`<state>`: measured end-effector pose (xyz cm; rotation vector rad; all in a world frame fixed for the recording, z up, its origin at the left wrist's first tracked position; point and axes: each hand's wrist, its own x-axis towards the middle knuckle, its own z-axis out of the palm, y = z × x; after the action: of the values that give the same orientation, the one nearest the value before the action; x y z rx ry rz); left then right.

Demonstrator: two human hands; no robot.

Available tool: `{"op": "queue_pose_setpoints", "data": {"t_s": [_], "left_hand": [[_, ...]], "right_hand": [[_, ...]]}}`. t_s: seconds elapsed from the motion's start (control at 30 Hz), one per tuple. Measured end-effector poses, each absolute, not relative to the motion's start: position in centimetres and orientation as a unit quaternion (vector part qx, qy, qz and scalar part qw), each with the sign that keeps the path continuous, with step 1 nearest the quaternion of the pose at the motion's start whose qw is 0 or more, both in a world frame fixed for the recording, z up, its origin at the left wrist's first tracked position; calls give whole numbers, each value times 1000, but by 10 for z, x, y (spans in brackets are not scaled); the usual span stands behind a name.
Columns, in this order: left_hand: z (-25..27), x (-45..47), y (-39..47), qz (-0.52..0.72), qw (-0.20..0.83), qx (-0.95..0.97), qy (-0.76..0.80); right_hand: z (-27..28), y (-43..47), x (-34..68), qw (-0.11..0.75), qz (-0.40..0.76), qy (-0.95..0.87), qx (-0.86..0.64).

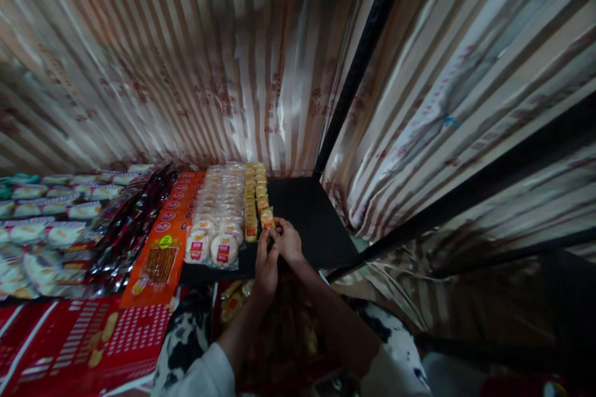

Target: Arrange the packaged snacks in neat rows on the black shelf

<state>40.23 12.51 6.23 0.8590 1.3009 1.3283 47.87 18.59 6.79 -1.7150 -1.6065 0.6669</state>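
My left hand (266, 267) and my right hand (289, 240) come together at the front of the black shelf (305, 214). Between their closed fingertips is a small yellow snack packet (267, 218) with a red and white label. It stands at the near end of a double row of similar yellow packets (250, 198). Just left of that lie rows of clear-wrapped round white crackers (224, 249). My fingers partly cover the packet's lower edge.
Farther left lie orange snack bags (158, 254), dark shiny packets (130, 223) and several white-wrapped packets (67, 232). Below the shelf is a red printed carton (93, 338); more yellow packets (235, 301) sit by my lap. A black post (356, 74) and striped sheeting (223, 62) stand behind.
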Motion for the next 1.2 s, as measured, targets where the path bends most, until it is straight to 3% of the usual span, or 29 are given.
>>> {"op": "queue_pose_setpoints", "data": {"t_s": [0.33, 0.6, 0.9, 1.2], "left_hand": [[62, 405, 138, 552, 533, 349, 538], [51, 403, 139, 573, 523, 359, 519], [49, 410, 137, 578, 533, 362, 501], [59, 406, 140, 567, 524, 352, 529]], "right_hand": [[57, 202, 470, 337, 241, -634, -653], [42, 203, 468, 397, 198, -635, -633], [38, 199, 467, 466, 277, -587, -602], [42, 204, 460, 451, 288, -579, -616]]}}
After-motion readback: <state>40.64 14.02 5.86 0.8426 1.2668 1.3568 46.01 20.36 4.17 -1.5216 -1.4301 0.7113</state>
